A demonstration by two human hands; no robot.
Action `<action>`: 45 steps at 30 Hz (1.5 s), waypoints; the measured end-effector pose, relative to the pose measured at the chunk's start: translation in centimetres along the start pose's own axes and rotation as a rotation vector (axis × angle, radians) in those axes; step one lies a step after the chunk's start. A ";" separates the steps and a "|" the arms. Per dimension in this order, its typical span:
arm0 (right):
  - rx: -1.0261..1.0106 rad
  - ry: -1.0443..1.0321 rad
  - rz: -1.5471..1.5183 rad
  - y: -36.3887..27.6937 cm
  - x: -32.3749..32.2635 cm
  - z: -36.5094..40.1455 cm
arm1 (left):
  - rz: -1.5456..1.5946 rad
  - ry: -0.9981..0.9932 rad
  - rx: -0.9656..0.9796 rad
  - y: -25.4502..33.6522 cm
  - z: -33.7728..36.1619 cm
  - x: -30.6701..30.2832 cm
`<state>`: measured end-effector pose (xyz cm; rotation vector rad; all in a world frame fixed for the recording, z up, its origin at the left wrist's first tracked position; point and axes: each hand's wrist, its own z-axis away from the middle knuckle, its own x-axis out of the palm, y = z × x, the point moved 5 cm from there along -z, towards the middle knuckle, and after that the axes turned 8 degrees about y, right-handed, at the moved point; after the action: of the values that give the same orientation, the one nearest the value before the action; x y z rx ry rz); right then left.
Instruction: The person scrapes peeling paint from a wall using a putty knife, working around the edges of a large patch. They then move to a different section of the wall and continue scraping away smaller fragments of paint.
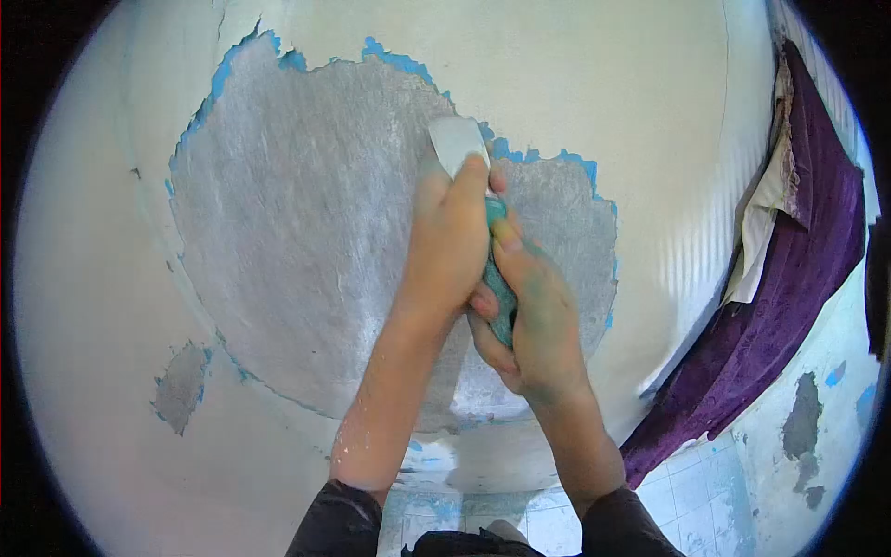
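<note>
Both of my hands grip one paint scraper with a pale, wide blade (457, 141) and a green handle (502, 311). My left hand (450, 237) is closed near the top of the handle, its thumb lying along the base of the blade. Lower down, my right hand (543, 316) wraps the handle from the right side. The blade lies over the upper edge of a large bare grey patch (288, 213) on the wall, overlapping it in this view. Ragged blue paint (510, 151) borders the patch, with cream paint (594, 74) around it.
A purple curtain (770, 306) with a pale lining hangs at the right. Smaller bare patches show on the wall at lower left (181, 388) and far right (803, 418). White floor tiles (687, 487) with paint flakes lie below.
</note>
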<state>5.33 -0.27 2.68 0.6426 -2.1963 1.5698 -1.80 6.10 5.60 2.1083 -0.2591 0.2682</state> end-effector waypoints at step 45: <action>-0.743 0.112 0.933 -0.6 -4.6 2.8 | -0.089 -0.071 -0.001 -3.0 2.5 1.0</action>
<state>9.41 -2.39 -0.24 -0.7624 -2.8652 0.8628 0.24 5.38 2.20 2.1242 -0.2063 0.1408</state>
